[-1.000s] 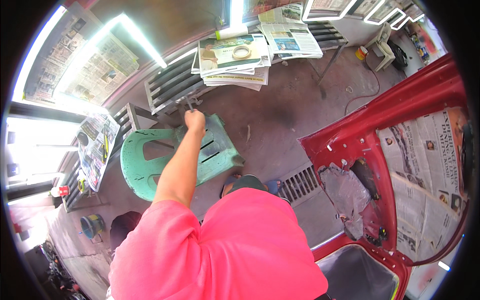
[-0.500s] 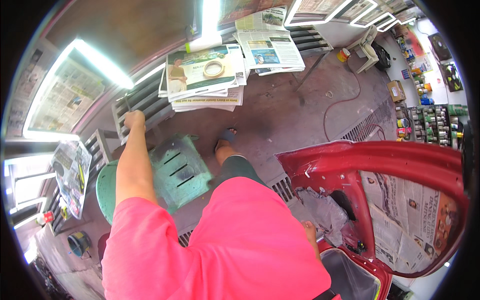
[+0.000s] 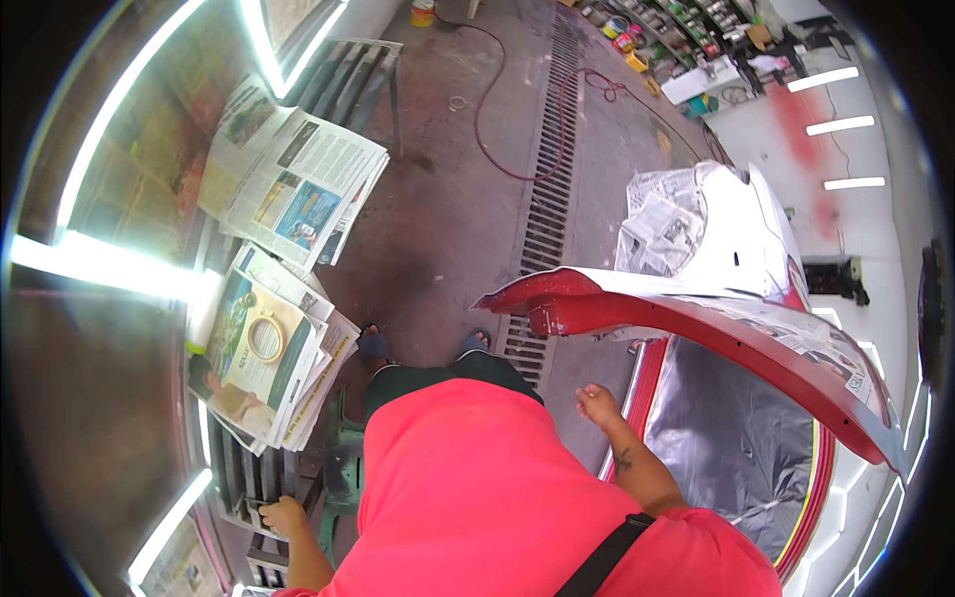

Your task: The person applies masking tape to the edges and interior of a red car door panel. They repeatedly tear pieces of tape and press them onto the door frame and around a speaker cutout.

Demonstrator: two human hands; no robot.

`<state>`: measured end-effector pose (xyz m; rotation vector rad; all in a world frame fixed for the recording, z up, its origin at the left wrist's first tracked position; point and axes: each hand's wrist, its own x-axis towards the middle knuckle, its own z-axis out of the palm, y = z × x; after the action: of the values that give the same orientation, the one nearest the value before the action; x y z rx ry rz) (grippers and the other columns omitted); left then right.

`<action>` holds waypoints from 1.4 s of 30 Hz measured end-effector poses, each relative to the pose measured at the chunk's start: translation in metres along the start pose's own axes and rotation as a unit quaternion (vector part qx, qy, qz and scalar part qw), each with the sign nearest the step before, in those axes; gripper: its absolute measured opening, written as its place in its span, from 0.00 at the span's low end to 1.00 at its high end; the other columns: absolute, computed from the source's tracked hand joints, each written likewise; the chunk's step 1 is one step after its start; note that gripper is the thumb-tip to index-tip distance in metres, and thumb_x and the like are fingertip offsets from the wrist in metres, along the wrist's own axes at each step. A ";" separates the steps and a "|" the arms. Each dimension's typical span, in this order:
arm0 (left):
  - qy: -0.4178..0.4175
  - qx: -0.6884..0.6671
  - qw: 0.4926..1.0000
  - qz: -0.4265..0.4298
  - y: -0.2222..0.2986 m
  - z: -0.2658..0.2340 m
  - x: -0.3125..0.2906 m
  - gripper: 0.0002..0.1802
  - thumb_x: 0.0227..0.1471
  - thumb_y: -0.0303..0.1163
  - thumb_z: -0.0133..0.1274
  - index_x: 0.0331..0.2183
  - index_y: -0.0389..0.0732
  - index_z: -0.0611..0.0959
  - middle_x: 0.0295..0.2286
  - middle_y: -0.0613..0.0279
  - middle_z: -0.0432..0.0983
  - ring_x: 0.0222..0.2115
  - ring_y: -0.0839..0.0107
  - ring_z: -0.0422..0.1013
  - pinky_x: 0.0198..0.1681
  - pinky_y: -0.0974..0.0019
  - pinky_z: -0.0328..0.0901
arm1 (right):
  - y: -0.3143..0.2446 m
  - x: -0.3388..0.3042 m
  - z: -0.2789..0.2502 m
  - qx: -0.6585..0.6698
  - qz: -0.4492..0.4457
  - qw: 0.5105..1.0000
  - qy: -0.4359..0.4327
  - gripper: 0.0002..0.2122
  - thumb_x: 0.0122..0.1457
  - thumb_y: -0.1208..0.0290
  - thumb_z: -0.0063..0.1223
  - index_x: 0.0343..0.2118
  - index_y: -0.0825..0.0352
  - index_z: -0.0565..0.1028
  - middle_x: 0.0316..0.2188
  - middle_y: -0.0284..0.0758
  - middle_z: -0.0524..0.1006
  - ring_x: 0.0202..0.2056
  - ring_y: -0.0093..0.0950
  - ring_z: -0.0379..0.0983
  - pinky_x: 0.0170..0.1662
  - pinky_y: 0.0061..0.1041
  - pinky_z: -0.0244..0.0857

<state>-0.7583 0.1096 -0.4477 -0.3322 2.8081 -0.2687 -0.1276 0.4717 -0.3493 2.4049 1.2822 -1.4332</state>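
At the lower left, my left hand (image 3: pixel 284 514) is at the end of a dark slatted metal bench (image 3: pixel 237 485). Its fingers are closed; a small dark end shows at the fingertips, too little to name. Stacked newspapers (image 3: pixel 234 363) lie on the bench beyond that hand, with a roll of masking tape (image 3: pixel 266 338) on top. My right hand (image 3: pixel 597 405) hangs in the air with curled fingers, between my body and a red car door frame (image 3: pixel 647 383). Whatever it may hold is hidden.
A green plastic chair (image 3: pixel 343 468) stands between me and the bench. To the right, an open red car panel (image 3: pixel 597 308) juts out, partly papered. A floor grate (image 3: pixel 547 149) runs ahead, crossed by a red hose (image 3: pixel 487 129). Shelves of cans (image 3: pixel 686 30) line the back.
My view has swung to the right, so the bench now lies along the left side. My left arm has come down from stretched forward to low beside me. My right hand shows more fully.
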 end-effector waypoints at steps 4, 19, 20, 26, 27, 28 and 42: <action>-0.064 -0.009 0.994 0.092 -0.014 0.002 0.046 0.23 0.49 0.32 0.51 0.47 0.33 0.73 0.45 0.38 0.76 0.48 0.38 0.73 0.53 0.45 0.68 | 0.027 -0.033 0.055 0.036 0.033 0.995 -0.087 0.11 0.67 0.63 0.54 0.34 0.68 0.78 0.27 0.35 0.81 0.26 0.26 0.77 0.30 0.27 0.70; -0.454 0.190 0.733 0.470 0.128 -0.017 -0.012 0.19 0.51 0.36 0.56 0.42 0.34 0.83 0.36 0.43 0.82 0.35 0.47 0.78 0.42 0.51 0.71 | 0.069 -0.190 0.161 0.524 0.182 0.831 -0.051 0.18 0.73 0.59 0.43 0.52 0.68 0.76 0.47 0.39 0.80 0.47 0.28 0.76 0.51 0.34 0.71; -0.467 0.193 0.720 0.476 0.141 -0.019 -0.015 0.19 0.51 0.36 0.56 0.42 0.34 0.83 0.36 0.43 0.82 0.35 0.47 0.78 0.42 0.52 0.71 | 0.097 -0.200 0.176 0.408 0.090 0.908 -0.034 0.18 0.73 0.58 0.42 0.51 0.67 0.76 0.47 0.39 0.80 0.47 0.28 0.76 0.51 0.34 0.70; -0.466 0.182 0.657 0.563 0.235 -0.033 -0.041 0.18 0.51 0.36 0.57 0.42 0.35 0.83 0.35 0.45 0.82 0.34 0.49 0.78 0.41 0.52 0.71 | 0.024 -0.271 0.148 0.307 0.232 0.914 0.128 0.16 0.72 0.56 0.44 0.44 0.63 0.77 0.45 0.40 0.81 0.47 0.28 0.77 0.50 0.34 0.71; -0.450 0.171 0.648 0.590 0.256 -0.042 -0.052 0.18 0.51 0.36 0.57 0.42 0.35 0.83 0.34 0.45 0.81 0.34 0.49 0.78 0.41 0.52 0.71 | 0.031 -0.275 0.151 0.355 0.251 0.890 0.138 0.15 0.71 0.57 0.46 0.43 0.64 0.78 0.45 0.40 0.81 0.47 0.28 0.78 0.49 0.34 0.71; -0.430 0.144 0.642 0.619 0.280 -0.055 -0.070 0.18 0.51 0.36 0.57 0.42 0.35 0.83 0.34 0.45 0.81 0.34 0.49 0.78 0.40 0.53 0.71 | 0.063 -0.261 0.158 0.317 0.192 0.926 0.068 0.16 0.70 0.56 0.48 0.44 0.64 0.79 0.46 0.41 0.81 0.48 0.30 0.78 0.48 0.36 0.72; 0.039 -0.185 0.567 0.802 0.402 -0.269 -0.298 0.16 0.52 0.36 0.58 0.41 0.36 0.83 0.32 0.49 0.81 0.32 0.53 0.78 0.38 0.54 0.71 | 0.275 -0.209 0.229 0.360 0.161 0.918 0.041 0.16 0.65 0.57 0.54 0.46 0.65 0.81 0.49 0.44 0.80 0.48 0.36 0.79 0.47 0.39 0.73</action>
<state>-0.6455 0.6098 -0.2022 2.0512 1.9796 0.7213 -0.1475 0.0629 -0.4142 2.9322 0.3250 -1.9439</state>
